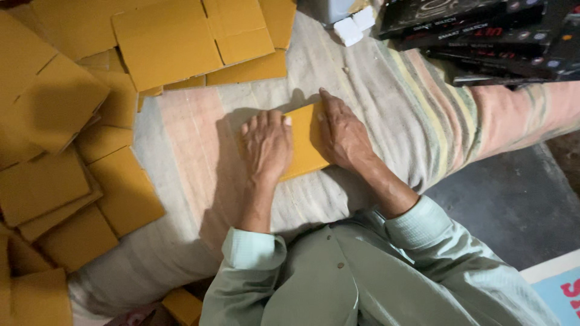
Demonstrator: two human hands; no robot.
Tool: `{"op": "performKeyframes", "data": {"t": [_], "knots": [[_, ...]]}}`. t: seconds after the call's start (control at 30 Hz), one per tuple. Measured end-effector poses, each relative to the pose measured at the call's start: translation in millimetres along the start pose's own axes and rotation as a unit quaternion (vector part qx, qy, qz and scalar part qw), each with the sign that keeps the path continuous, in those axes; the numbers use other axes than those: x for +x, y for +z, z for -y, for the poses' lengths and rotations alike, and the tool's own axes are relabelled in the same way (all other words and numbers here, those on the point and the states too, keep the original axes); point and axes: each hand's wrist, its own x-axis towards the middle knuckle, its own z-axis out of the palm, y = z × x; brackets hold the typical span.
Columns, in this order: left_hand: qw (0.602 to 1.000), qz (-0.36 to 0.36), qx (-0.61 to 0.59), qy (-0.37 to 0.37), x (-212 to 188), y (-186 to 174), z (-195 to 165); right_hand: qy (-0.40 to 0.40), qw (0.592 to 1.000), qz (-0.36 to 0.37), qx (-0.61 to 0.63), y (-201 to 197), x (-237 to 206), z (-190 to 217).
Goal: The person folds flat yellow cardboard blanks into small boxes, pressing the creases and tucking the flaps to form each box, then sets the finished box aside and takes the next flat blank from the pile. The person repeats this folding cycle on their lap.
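A small flat yellow cardboard piece (304, 140) lies on a striped cloth (399, 102) in the middle of the view. My left hand (266, 145) presses palm-down on its left part, fingers together and pointing away from me. My right hand (341, 134) lies flat on its right part, fingers stretched over the far edge. Both hands cover much of the cardboard; only the strip between them and the near right corner show. Pale green sleeves (423, 226) cover my forearms.
Many flat yellow cardboard blanks (166, 42) are heaped at the top and along the left side (66, 181). Dark flat product boxes (483, 36) are stacked at the top right. Two small white blocks (355, 24) sit near them. Dark floor (513, 205) lies at the right.
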Motion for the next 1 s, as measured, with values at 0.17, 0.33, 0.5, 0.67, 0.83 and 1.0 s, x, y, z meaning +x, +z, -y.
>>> {"op": "performKeyframes", "data": {"t": [0.17,0.33,0.5,0.67,0.83,1.0], "knots": [[0.998,0.004,0.009,-0.058,-3.2,-0.4,31.1,0.004,1.0,-0.013,0.018,-4.5,5.7,-10.5],[0.994,-0.022,0.098,-0.034,10.0,10.5,16.4,0.005,1.0,-0.018,0.013,-10.4,6.1,-14.5],[0.993,0.114,-0.007,-0.018,36.1,22.9,-38.1,-0.003,0.999,-0.033,0.008,-7.0,4.2,-10.0],[0.993,0.101,-0.049,0.022,45.3,28.9,-47.2,-0.018,0.999,-0.046,0.015,-3.7,5.9,-4.1],[0.993,0.105,-0.051,-0.006,36.8,21.3,-17.5,0.03,0.999,-0.009,0.021,-4.8,6.4,-0.1],[0.994,0.09,0.009,-0.061,15.3,1.0,24.2,-0.01,0.999,-0.017,0.034,-3.8,5.4,-5.5]]}}
